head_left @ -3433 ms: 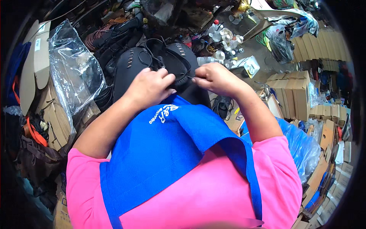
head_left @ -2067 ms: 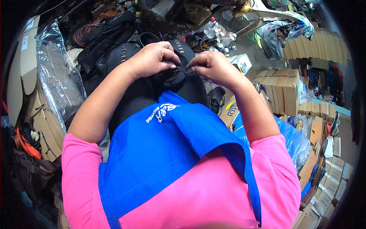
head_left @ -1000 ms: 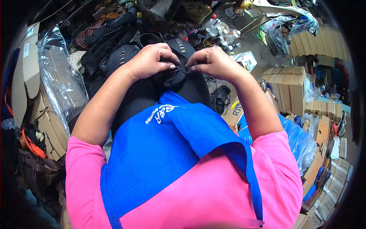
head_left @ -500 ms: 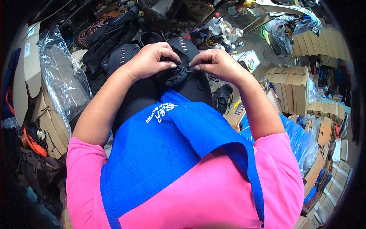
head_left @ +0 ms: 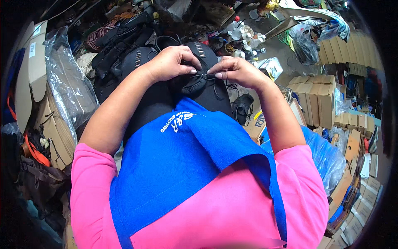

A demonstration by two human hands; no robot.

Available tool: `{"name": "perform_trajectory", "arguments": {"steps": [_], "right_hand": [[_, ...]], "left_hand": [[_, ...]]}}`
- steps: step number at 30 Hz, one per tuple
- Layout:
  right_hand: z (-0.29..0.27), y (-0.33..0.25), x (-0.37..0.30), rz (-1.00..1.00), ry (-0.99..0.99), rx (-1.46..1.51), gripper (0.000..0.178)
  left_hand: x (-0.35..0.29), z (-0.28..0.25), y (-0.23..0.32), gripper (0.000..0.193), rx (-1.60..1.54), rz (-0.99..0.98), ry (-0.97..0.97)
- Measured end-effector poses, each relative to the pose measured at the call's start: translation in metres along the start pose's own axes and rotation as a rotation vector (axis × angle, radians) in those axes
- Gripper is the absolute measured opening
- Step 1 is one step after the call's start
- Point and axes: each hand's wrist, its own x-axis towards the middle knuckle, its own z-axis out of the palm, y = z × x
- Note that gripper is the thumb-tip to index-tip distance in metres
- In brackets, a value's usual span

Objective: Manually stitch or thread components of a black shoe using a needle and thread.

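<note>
A black shoe (head_left: 193, 85) with a gathered, stitched toe rests on my lap between my knees, its toe end toward me. My left hand (head_left: 176, 63) is closed in a pinch on the black shoelace at the shoe's lace-up front. From the other side my right hand (head_left: 237, 73) pinches the same shoelace (head_left: 217, 92), part of which dangles below its fingertips over my thigh. The two sets of fingertips are close together, a small gap apart. A blue apron (head_left: 166, 162) covers my front. The far part of the shoe is partly hidden behind my left hand.
Another black shoe (head_left: 242, 107) lies right of my leg. Beyond my knees are white bottles (head_left: 238, 33) and a dark heap of straps (head_left: 110, 54). Cardboard boxes (head_left: 314, 101) and blue plastic wrap (head_left: 319, 155) crowd the right; clear plastic (head_left: 68, 81) hangs over cardboard at left.
Both hands have shifted slightly to the right, still pinching the shoelace. A length of lace now shows hanging below the right fingertips.
</note>
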Motion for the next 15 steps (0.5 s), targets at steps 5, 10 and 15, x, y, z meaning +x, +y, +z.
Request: {"name": "perform_trajectory", "arguments": {"steps": [5,10,15], "right_hand": [[0.014,0.013,0.008,-0.052,0.063,0.193,0.019],[0.038,-0.002,0.008,-0.184,0.344,-0.097,0.018],[0.026,-0.017,-0.014,-0.276,0.388,-0.388,0.024]], "left_hand": [[0.001,0.000,-0.001,0.023,-0.012,-0.033,-0.016],[0.000,-0.003,0.003,0.023,0.006,-0.076,-0.022],[-0.026,0.004,0.032,0.024,0.269,-0.004,0.277]]}}
